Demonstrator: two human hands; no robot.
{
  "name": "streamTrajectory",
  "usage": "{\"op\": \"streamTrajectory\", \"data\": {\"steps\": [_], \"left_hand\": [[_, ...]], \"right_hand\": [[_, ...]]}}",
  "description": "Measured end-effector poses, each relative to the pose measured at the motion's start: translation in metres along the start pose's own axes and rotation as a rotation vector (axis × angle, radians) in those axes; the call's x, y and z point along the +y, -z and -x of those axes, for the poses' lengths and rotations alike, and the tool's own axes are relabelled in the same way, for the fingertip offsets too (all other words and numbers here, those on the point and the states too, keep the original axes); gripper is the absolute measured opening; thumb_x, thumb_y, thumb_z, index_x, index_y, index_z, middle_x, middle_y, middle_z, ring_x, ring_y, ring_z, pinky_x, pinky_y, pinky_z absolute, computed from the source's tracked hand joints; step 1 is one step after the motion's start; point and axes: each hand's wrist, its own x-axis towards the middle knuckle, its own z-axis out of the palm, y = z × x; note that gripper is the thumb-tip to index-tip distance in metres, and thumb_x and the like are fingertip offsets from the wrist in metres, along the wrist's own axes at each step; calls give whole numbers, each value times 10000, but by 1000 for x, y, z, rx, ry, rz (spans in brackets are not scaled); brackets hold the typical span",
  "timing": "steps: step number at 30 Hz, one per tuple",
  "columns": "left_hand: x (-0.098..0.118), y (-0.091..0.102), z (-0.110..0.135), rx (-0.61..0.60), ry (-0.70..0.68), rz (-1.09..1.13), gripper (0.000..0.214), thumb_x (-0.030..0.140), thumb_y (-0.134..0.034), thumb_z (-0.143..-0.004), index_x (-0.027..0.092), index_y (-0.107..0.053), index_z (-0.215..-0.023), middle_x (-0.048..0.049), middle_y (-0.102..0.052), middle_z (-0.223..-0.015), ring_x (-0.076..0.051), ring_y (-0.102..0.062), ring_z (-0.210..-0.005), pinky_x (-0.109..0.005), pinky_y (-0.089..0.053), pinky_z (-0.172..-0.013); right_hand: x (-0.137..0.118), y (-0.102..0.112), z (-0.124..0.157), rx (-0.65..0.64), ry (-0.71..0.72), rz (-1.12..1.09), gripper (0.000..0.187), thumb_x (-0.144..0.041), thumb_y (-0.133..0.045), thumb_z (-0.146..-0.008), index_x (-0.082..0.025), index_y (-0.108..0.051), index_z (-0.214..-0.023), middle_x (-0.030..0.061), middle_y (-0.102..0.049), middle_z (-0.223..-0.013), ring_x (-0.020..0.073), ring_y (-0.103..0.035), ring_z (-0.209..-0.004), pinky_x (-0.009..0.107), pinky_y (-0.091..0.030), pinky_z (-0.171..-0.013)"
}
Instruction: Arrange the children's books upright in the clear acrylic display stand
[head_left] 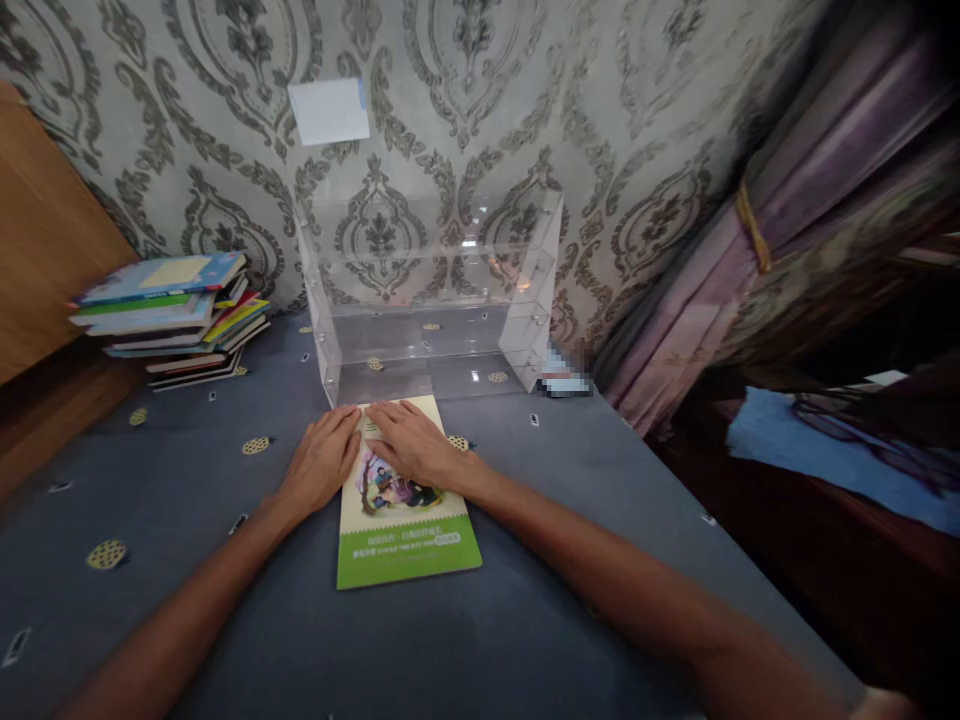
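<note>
A thin book point(405, 540) with a cream cover, a picture and a green lower band lies flat on the grey cloth-covered table point(525, 620). My left hand point(324, 462) rests at the book's left edge near its far end, fingers stretched flat. Across the book's far half lies my right hand point(411, 440), palm down with its fingers extended. Both hands touch the book and grip nothing. Just beyond them stands a clear acrylic shelf point(435, 300) with nothing on its tiers.
A stack of books point(176, 315) sits at the far left by a wooden panel point(45, 240). Patterned wallpaper point(600, 120) with a white note point(328, 110) is behind the shelf. A purple curtain point(757, 250) hangs at the right, past the table's edge.
</note>
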Motion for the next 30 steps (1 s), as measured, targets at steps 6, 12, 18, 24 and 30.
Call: {"op": "streamTrajectory", "data": {"steps": [6,12,18,24,30], "left_hand": [[1,1,1,-11,-10,-16,423,277,-342,-999,123,-590,-1305,-162,-604,-1374,-297,-575,-1219,-477,-482,-1010],[0,0,2,-22,18,-22,422,284,-337,-999,161,-581,-1321,-141,-599,-1385,-286,-569,-1233,-464,-471,-1024],[-1,2,-1,-24,4,-41,419,278,-346,-980,170,-602,-1293,-149,-611,-1359,-302,-577,-1213,-497,-461,-1033],[12,10,-14,-88,-105,-72,382,242,-372,-964,161,-641,-1223,-149,-648,-1282,-311,-594,-1172,-482,-480,-976],[39,-3,-40,-149,-265,5,364,179,-395,-962,149,-638,-1232,-137,-657,-1249,-280,-600,-1122,-444,-476,-972]], "right_hand": [[17,11,20,4,-64,1,379,-291,-519,-1008,-122,-530,-1347,186,-562,-1430,282,-479,-1383,483,-359,-1165],[40,19,46,70,-170,-105,333,-253,-496,-1001,-188,-577,-1317,138,-578,-1428,261,-501,-1367,487,-375,-1158],[56,17,51,146,-228,-302,376,-210,-469,-970,-186,-598,-1322,113,-621,-1388,237,-560,-1304,444,-428,-1117],[66,18,48,206,-292,-562,364,-202,-436,-968,-193,-619,-1282,86,-673,-1315,207,-619,-1222,414,-460,-1080],[71,16,48,241,-275,-687,376,-213,-416,-985,-174,-577,-1322,101,-691,-1280,188,-623,-1220,404,-432,-1109]]}}
